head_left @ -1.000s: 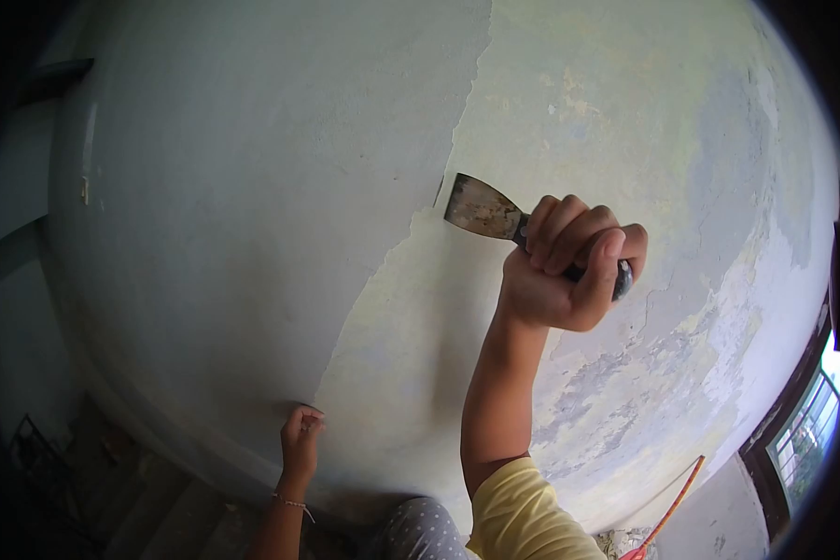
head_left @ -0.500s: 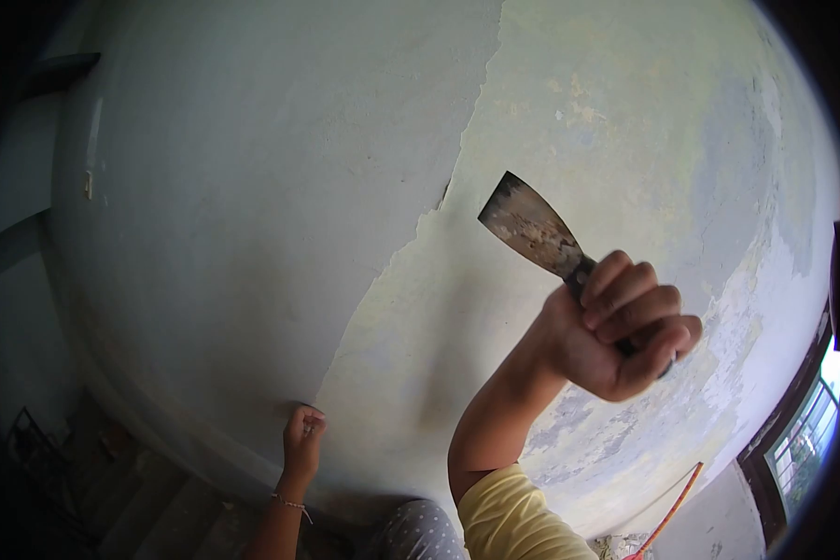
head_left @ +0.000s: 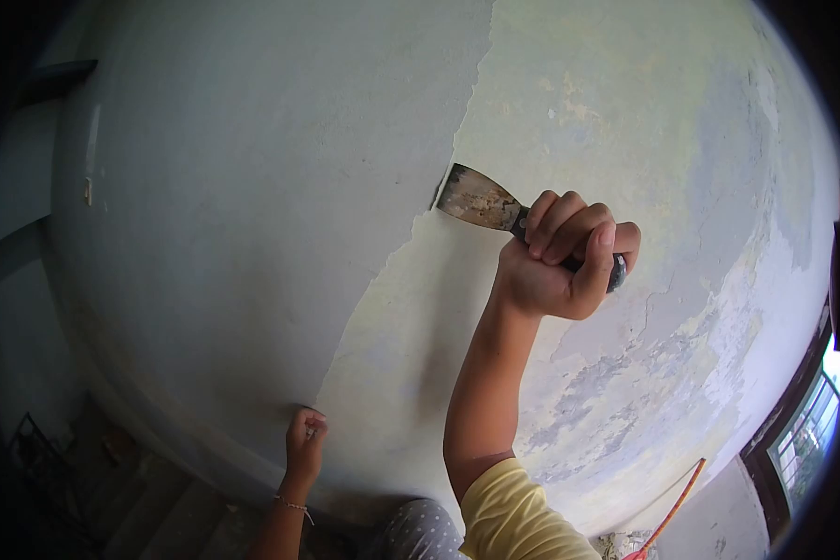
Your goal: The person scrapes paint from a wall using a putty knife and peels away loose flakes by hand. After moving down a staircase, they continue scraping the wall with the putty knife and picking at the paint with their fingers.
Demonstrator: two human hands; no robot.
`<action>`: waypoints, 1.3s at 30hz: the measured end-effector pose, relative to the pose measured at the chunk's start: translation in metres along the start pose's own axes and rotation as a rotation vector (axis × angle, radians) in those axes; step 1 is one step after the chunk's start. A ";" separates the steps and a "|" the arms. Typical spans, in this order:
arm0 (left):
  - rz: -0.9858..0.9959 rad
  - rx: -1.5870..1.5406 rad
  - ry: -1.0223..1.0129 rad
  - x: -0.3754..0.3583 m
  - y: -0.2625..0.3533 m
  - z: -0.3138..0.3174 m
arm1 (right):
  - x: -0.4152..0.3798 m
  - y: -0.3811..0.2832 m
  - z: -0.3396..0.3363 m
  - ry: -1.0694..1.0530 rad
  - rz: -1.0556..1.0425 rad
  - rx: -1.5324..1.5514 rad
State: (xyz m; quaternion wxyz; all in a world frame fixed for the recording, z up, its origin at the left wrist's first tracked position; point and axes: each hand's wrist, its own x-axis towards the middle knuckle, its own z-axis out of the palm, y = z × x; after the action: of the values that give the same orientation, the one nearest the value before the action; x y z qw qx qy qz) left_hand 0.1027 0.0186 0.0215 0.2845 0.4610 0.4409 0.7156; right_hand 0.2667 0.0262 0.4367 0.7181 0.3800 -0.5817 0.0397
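My right hand (head_left: 574, 252) is wrapped round the dark handle of a putty knife (head_left: 479, 198). The stained metal blade points left, and its end meets the edge of the grey paint layer (head_left: 327, 159) on the wall. Right of that ragged edge, the wall shows a pale greenish surface (head_left: 569, 112). Lower down, my left hand (head_left: 305, 437) is closed near the lower end of the paint edge, with a bracelet at the wrist. Its fingers hold something I cannot make out.
Dark steps (head_left: 149, 504) with a railing (head_left: 37, 448) lie at the lower left. A barred window (head_left: 807, 439) is at the right edge. An orange stick (head_left: 677, 504) leans at the lower right. A patterned knee (head_left: 420, 534) shows at the bottom.
My right hand has moved up and left with the putty knife, and the blade has come to the paint edge. My left hand has stayed almost where it was.
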 end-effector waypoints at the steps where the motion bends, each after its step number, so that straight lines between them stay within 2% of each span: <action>1: -0.004 0.005 -0.002 -0.004 -0.001 -0.003 | -0.001 -0.007 0.003 -0.029 -0.009 -0.024; 3: -0.019 -0.055 -0.026 0.000 -0.002 -0.002 | 0.005 -0.033 0.014 0.025 -0.113 0.142; 5: -0.014 -0.062 -0.019 0.003 -0.005 -0.002 | 0.003 -0.033 0.006 0.049 -0.139 0.054; 7: -0.027 -0.064 -0.035 -0.002 -0.006 -0.003 | -0.007 0.006 -0.002 0.062 0.013 -0.022; 9: -0.005 -0.013 -0.023 0.000 -0.003 -0.002 | 0.002 0.005 -0.004 0.085 0.053 0.041; 12: -0.008 -0.004 -0.030 -0.001 0.000 -0.003 | 0.006 -0.022 0.004 -0.034 -0.041 0.059; 13: -0.001 -0.008 -0.022 0.002 0.000 -0.003 | 0.009 -0.035 0.007 0.008 -0.095 0.105; 15: -0.037 -0.066 -0.031 0.000 0.000 -0.003 | 0.006 -0.026 -0.001 0.040 -0.125 -0.025; 18: -0.005 -0.053 -0.019 0.000 -0.008 -0.001 | 0.002 0.008 -0.010 0.098 0.077 0.010; 19: 0.004 -0.059 -0.016 0.003 -0.006 0.001 | 0.007 0.006 -0.005 0.092 0.070 0.016; 21: 0.008 -0.038 -0.030 -0.002 -0.002 -0.003 | 0.008 -0.013 0.007 -0.051 0.022 0.003; 23: -0.009 -0.054 -0.024 0.001 -0.006 -0.003 | 0.011 -0.034 0.009 0.078 -0.095 0.121; 25: -0.035 -0.064 -0.030 0.002 -0.009 -0.003 | 0.006 -0.006 -0.006 0.034 -0.042 -0.031; 26: -0.012 -0.048 -0.023 0.002 -0.008 -0.003 | -0.003 0.014 -0.003 0.158 0.012 0.001; 27: 0.011 -0.033 -0.020 0.000 -0.008 -0.002 | 0.004 0.013 -0.006 0.162 0.060 0.030; 29: -0.001 -0.045 -0.025 0.001 -0.003 0.001 | 0.011 0.008 0.000 0.070 0.106 -0.012; 31: -0.014 -0.049 -0.020 0.000 0.000 -0.002 | 0.016 -0.012 0.006 -0.008 0.029 0.039; 33: -0.038 -0.046 -0.042 0.000 0.000 -0.003 | 0.019 -0.029 0.006 0.142 -0.085 0.090; 35: -0.020 -0.058 -0.030 0.001 -0.005 -0.002 | 0.010 0.009 -0.004 0.101 0.024 -0.077; 37: -0.008 -0.065 -0.035 -0.003 -0.005 -0.002 | -0.010 0.044 0.010 0.236 0.250 0.066; 39: -0.018 -0.029 -0.044 -0.002 0.003 -0.003 | -0.007 0.029 0.024 0.168 0.236 0.015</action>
State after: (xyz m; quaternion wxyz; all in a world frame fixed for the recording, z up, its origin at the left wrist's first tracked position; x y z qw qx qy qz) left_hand 0.1012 0.0145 0.0227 0.3074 0.4684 0.4282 0.7091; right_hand 0.2309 0.0351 0.4455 0.7518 0.3097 -0.5599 0.1595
